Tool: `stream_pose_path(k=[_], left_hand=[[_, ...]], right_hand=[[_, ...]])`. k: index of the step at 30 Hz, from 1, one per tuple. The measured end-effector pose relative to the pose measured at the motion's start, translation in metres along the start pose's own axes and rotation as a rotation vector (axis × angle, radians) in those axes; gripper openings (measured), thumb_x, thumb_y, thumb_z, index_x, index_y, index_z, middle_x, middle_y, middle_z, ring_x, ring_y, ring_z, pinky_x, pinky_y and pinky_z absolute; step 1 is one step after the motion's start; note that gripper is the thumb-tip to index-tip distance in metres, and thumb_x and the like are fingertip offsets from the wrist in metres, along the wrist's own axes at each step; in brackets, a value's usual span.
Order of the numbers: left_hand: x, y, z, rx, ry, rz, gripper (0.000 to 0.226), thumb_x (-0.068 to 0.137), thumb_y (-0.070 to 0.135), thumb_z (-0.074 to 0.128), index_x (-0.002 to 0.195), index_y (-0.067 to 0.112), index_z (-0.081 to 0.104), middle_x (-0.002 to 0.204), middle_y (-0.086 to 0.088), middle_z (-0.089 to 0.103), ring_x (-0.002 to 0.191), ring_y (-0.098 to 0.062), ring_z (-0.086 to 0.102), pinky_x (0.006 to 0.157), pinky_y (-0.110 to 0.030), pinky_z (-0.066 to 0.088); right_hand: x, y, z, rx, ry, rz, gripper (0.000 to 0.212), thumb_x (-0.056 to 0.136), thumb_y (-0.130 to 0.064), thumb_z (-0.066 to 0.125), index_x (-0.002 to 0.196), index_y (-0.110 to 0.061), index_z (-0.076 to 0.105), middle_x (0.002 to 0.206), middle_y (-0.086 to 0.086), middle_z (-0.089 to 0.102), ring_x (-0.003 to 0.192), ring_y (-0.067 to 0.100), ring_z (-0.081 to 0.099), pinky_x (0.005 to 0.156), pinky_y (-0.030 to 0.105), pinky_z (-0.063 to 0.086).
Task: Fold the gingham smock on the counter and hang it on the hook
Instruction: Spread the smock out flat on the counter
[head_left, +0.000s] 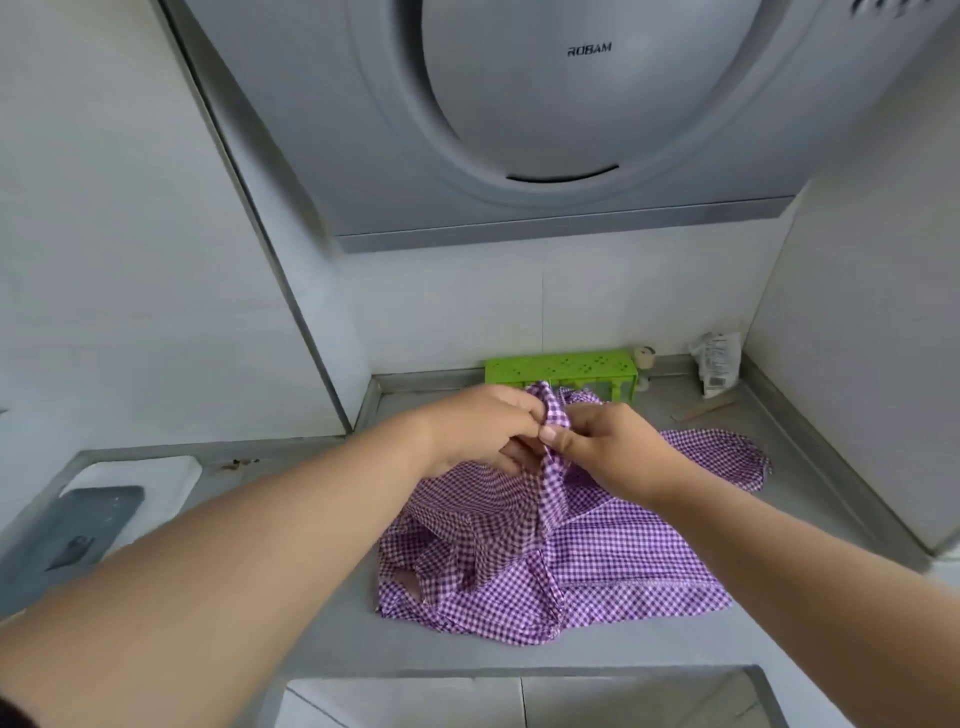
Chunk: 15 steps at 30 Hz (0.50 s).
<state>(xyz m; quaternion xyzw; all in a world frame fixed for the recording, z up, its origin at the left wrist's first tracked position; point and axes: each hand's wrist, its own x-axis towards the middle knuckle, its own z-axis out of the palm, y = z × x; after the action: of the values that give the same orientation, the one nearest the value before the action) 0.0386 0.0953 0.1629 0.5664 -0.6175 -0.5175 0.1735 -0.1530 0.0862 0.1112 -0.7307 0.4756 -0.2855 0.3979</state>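
Phone (78, 530) lies far left of the smock on a white board (156, 475). Left hand (480, 428) and right hand (605, 444) both pinch a raised bunch of the purple gingham smock (545, 561), thumbs nearly touching; the rest lies crumpled on the grey counter (337, 623). Green rack (561, 366) just behind the smock, crumpled packet (717, 364) behind-right.

The word "ROBAM" stands in dark capital letters on the pale round front panel of the range hood (519, 104). The white packet (718, 364) in the counter's far corner carries print too small to read.
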Motion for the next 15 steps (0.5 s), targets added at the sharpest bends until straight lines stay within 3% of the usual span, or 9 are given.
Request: stream_pose_path(k=[4,7,9,10,11,13,15], left_hand=[[-0.025,0.005,-0.019,0.043,-0.027,0.008,0.017,0.105,0.012,0.058,0.108,0.006,0.073,0.1,-0.012,0.081,0.091,-0.025,0.078,0.087,-0.036,0.062],[-0.038,0.014,-0.035,0.14,0.04,0.03,0.015,0.105,0.018,0.06,0.105,0.01,0.073,0.092,-0.006,0.081,0.083,-0.021,0.074,0.082,-0.035,0.059],[-0.042,0.014,-0.047,0.27,0.171,0.055,0.015,0.105,0.022,0.059,0.108,0.015,0.073,0.092,0.003,0.077,0.082,-0.015,0.067,0.075,-0.027,0.055],[-0.042,0.013,-0.052,0.349,0.251,0.075,0.016,0.106,0.026,0.058,0.11,0.019,0.072,0.098,0.007,0.074,0.087,-0.011,0.065,0.072,-0.023,0.05],[-0.043,0.012,-0.057,0.392,0.321,0.091,0.017,0.108,0.027,0.056,0.114,0.022,0.071,0.106,0.01,0.072,0.094,-0.01,0.063,0.071,-0.02,0.046],[-0.041,0.012,-0.064,0.378,0.373,0.117,0.023,0.111,0.02,0.05,0.125,0.024,0.068,0.12,0.012,0.066,0.103,-0.006,0.06,0.071,-0.011,0.042],[-0.049,0.019,-0.064,0.353,0.314,0.139,0.035,0.109,0.003,0.045,0.132,0.018,0.067,0.119,0.007,0.067,0.096,0.003,0.062,0.073,-0.003,0.044]], right_hand=[[-0.004,-0.014,0.01,-0.076,0.039,0.004,0.046,0.095,-0.037,0.073,0.063,-0.014,0.05,0.048,-0.01,0.041,0.042,0.005,0.032,0.046,0.024,0.027],[-0.008,-0.022,0.01,-0.098,0.081,0.03,0.048,0.095,-0.041,0.072,0.071,-0.004,0.055,0.059,-0.002,0.043,0.054,0.012,0.034,0.054,0.031,0.03],[-0.013,-0.029,0.005,0.076,0.051,0.052,0.047,0.094,-0.045,0.071,0.084,0.0,0.062,0.07,0.009,0.062,0.064,0.021,0.052,0.065,0.038,0.049],[-0.015,-0.034,0.002,0.193,0.014,0.064,0.045,0.094,-0.046,0.07,0.091,-0.001,0.067,0.084,0.017,0.072,0.076,0.03,0.065,0.08,0.051,0.057],[-0.018,-0.043,-0.001,0.324,-0.028,0.072,0.041,0.097,-0.041,0.067,0.097,0.0,0.069,0.097,0.022,0.075,0.092,0.039,0.071,0.094,0.057,0.056],[-0.024,-0.065,-0.011,0.612,-0.104,0.09,0.026,0.104,-0.019,0.057,0.102,0.004,0.068,0.105,0.024,0.075,0.099,0.039,0.072,0.095,0.048,0.058],[-0.03,-0.088,-0.02,0.803,-0.192,0.087,0.025,0.102,-0.013,0.05,0.107,0.006,0.066,0.107,0.022,0.074,0.096,0.03,0.073,0.088,0.038,0.061]])
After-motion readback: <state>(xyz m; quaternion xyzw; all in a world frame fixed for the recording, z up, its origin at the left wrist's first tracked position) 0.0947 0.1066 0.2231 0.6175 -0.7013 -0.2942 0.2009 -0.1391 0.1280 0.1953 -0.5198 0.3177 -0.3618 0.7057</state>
